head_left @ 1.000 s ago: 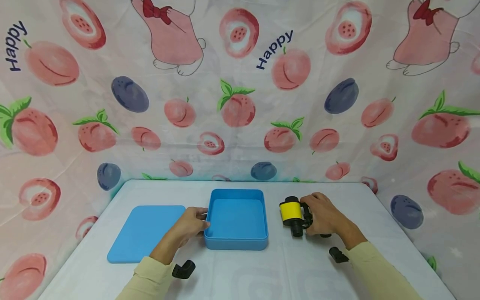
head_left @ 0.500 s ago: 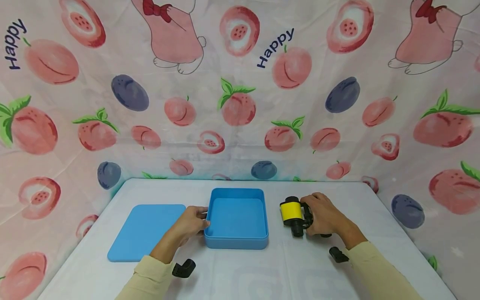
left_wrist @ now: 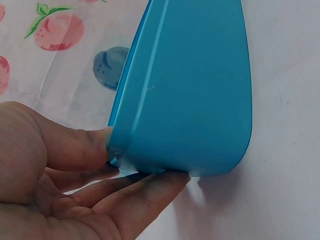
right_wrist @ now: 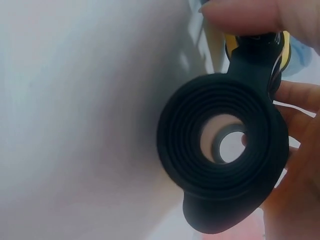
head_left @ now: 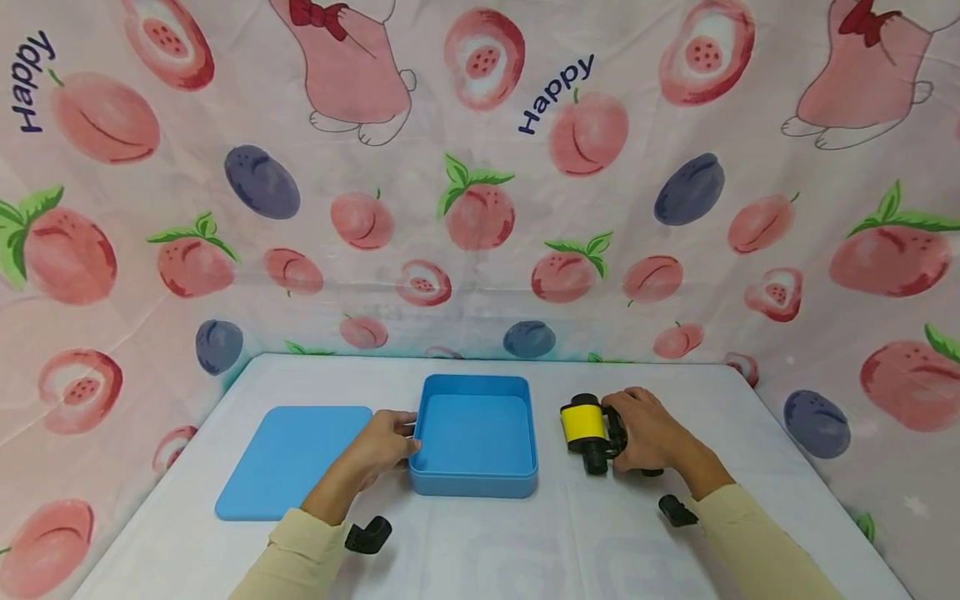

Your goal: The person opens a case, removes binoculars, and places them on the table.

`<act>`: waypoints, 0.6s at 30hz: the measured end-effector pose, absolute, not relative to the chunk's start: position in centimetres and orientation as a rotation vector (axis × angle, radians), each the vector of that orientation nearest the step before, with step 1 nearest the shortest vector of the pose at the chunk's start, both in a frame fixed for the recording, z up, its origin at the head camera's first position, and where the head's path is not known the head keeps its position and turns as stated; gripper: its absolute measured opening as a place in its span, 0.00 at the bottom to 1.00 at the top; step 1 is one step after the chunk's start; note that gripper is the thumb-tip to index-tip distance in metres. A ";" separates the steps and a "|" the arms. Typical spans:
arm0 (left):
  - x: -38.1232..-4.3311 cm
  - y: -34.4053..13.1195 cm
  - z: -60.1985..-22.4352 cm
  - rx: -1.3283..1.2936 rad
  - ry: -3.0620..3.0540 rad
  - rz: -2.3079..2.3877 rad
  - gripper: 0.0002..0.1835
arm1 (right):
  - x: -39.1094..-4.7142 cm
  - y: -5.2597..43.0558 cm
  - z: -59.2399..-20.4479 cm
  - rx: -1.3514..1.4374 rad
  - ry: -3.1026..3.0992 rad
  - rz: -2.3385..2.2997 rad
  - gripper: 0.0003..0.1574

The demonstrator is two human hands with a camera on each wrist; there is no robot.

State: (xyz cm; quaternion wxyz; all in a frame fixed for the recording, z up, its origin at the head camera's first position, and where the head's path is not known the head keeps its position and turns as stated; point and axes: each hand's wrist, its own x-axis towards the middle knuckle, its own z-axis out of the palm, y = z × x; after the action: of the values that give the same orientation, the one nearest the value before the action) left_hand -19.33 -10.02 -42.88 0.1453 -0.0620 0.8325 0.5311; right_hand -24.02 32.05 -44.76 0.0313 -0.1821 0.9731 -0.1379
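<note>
A blue open-topped box (head_left: pixel 474 433) sits mid-table in the head view. My left hand (head_left: pixel 384 446) grips its left side. In the left wrist view the thumb (left_wrist: pixel 80 147) is at the rim and the fingers (left_wrist: pixel 145 200) lie along the outer wall of the box (left_wrist: pixel 195 90). To the right, my right hand (head_left: pixel 647 429) holds a pair of black and yellow binoculars (head_left: pixel 583 423), covering much of the right barrel. The right wrist view looks into a black eyepiece (right_wrist: pixel 175 137), the thumb above it and fingers on its right side.
A flat blue lid (head_left: pixel 292 458) lies on the white table (head_left: pixel 480 550), left of the box and partly behind the left forearm. A fruit-print cloth (head_left: pixel 420 208) hangs along the back and sides. Black wrist-camera mounts (head_left: pixel 368 535) stick out by both cuffs.
The head view has shifted very slightly. Both hands, the box and the binoculars stay where they were.
</note>
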 end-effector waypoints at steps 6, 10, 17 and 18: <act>-19.1 -9.7 -42.7 -0.178 2.391 1.527 0.31 | -23.8 32.3 -45.0 -0.559 2.985 -0.450 0.56; -19.0 -9.6 -42.7 -0.171 2.385 1.532 0.31 | -23.8 32.5 -45.1 -0.564 2.976 -0.458 0.56; -19.1 -9.7 -42.5 -0.164 2.375 1.541 0.31 | -23.8 32.6 -44.9 -0.592 2.950 -0.467 0.58; -19.1 -9.7 -42.5 -0.165 2.374 1.543 0.31 | -23.8 32.7 -44.9 -0.602 2.946 -0.464 0.58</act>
State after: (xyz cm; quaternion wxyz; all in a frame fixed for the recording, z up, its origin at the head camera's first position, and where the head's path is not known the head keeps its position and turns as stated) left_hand -19.10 -9.66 -42.54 0.1522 -0.0574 0.8273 0.5377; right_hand -23.76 32.68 -44.92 0.0496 -0.1975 0.9671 -0.1522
